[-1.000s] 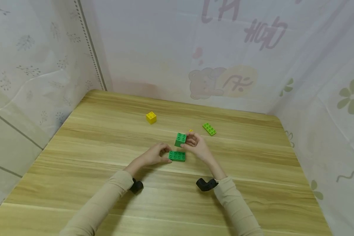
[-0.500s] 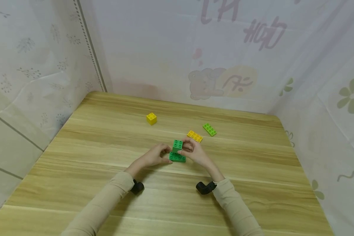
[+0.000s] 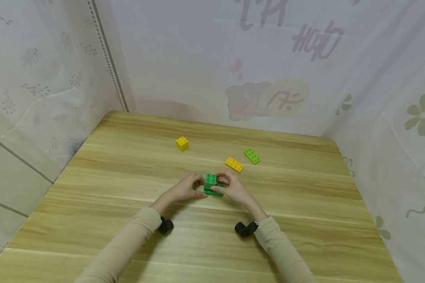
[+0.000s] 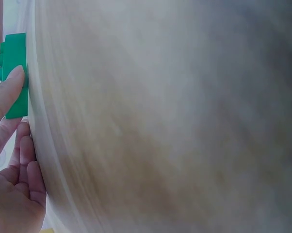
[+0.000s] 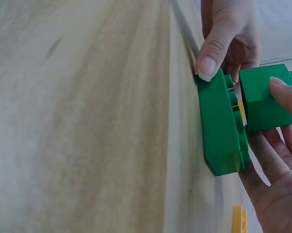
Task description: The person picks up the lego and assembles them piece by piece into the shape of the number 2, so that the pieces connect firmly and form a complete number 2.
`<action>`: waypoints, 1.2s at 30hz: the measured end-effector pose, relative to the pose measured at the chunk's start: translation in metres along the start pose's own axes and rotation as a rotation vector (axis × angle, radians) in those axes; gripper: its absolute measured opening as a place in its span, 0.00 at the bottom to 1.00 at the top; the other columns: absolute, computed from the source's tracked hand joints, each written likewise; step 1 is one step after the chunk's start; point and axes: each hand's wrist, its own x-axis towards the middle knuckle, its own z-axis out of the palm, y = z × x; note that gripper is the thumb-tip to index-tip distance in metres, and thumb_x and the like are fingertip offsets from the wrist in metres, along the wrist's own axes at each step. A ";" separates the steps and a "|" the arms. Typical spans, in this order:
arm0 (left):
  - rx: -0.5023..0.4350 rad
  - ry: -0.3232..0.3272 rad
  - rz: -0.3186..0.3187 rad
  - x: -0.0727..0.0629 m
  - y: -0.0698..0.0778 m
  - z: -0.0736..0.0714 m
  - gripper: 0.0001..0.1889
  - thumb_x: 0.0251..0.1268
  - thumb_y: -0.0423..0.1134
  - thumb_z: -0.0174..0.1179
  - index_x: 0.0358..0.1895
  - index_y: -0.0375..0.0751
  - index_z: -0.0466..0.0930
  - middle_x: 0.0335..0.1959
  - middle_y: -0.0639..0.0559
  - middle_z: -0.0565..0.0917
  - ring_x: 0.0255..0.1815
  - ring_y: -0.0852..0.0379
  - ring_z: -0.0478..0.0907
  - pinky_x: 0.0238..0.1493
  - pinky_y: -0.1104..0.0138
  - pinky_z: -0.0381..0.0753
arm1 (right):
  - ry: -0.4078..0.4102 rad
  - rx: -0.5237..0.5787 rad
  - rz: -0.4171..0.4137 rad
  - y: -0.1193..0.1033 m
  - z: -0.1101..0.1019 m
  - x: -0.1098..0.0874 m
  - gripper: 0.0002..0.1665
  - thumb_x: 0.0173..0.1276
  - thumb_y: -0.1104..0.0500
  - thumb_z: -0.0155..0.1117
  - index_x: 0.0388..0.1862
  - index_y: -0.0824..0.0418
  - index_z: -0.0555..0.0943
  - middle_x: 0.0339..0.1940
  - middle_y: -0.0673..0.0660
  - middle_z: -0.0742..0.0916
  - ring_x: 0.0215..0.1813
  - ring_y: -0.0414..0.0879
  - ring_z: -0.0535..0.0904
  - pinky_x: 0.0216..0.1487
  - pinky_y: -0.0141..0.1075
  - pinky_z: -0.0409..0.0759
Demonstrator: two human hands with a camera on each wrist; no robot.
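Note:
My right hand point(image 3: 234, 190) pinches a square green toy building brick point(image 3: 210, 181) between thumb and fingers. It is held over the left part of a longer green building brick point(image 3: 218, 193), which lies on the table with its studs up. In the right wrist view a narrow gap shows between the square brick point(image 5: 263, 103) and the studs of the long brick point(image 5: 218, 127). My left hand point(image 3: 185, 188) pinches the long brick's left end. In the left wrist view its thumb lies against the side of the long brick point(image 4: 16, 52).
Beyond the hands, a flat yellow brick point(image 3: 234, 164) and a flat lime-green brick point(image 3: 252, 156) lie on the wooden table point(image 3: 297, 184). A yellow square brick point(image 3: 182, 144) stands farther back, left of them. Patterned cloth point(image 3: 184, 59) hangs behind and at both sides.
My right hand has brought the square green brick down and left, to just over the long one. The flat yellow brick, mostly hidden before, now shows. My left hand has stayed in place.

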 end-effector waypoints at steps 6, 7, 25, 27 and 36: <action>-0.022 0.002 0.013 0.000 0.000 0.000 0.15 0.50 0.40 0.68 0.38 0.38 0.75 0.39 0.45 0.77 0.42 0.53 0.70 0.45 0.62 0.72 | -0.008 -0.025 0.018 0.000 0.002 0.000 0.27 0.60 0.63 0.64 0.57 0.65 0.66 0.57 0.64 0.76 0.59 0.56 0.73 0.55 0.41 0.76; -0.031 0.002 0.008 0.000 0.000 0.000 0.15 0.50 0.40 0.68 0.38 0.38 0.75 0.38 0.46 0.77 0.42 0.53 0.70 0.45 0.62 0.72 | -0.009 -0.030 0.015 -0.001 0.002 -0.001 0.27 0.60 0.63 0.64 0.57 0.65 0.67 0.57 0.64 0.76 0.59 0.57 0.73 0.56 0.42 0.75; -0.057 0.004 -0.004 0.001 0.000 0.003 0.13 0.50 0.38 0.68 0.38 0.40 0.76 0.38 0.48 0.77 0.42 0.55 0.70 0.46 0.62 0.71 | -0.027 -0.108 -0.053 -0.001 0.004 -0.007 0.27 0.58 0.66 0.65 0.57 0.67 0.68 0.56 0.65 0.76 0.58 0.58 0.73 0.56 0.46 0.74; -0.049 0.006 -0.005 0.001 0.000 0.003 0.13 0.50 0.37 0.68 0.38 0.40 0.76 0.39 0.48 0.77 0.42 0.54 0.70 0.47 0.62 0.71 | -0.018 -0.147 -0.085 0.007 0.005 -0.004 0.28 0.58 0.64 0.65 0.57 0.65 0.69 0.54 0.64 0.78 0.56 0.56 0.75 0.55 0.44 0.75; -0.057 0.007 -0.012 0.000 0.003 0.001 0.13 0.50 0.36 0.68 0.39 0.39 0.76 0.39 0.47 0.77 0.43 0.53 0.70 0.47 0.60 0.71 | 0.001 -0.192 -0.090 0.004 0.007 -0.003 0.26 0.56 0.61 0.67 0.55 0.62 0.73 0.52 0.59 0.81 0.52 0.51 0.78 0.53 0.41 0.76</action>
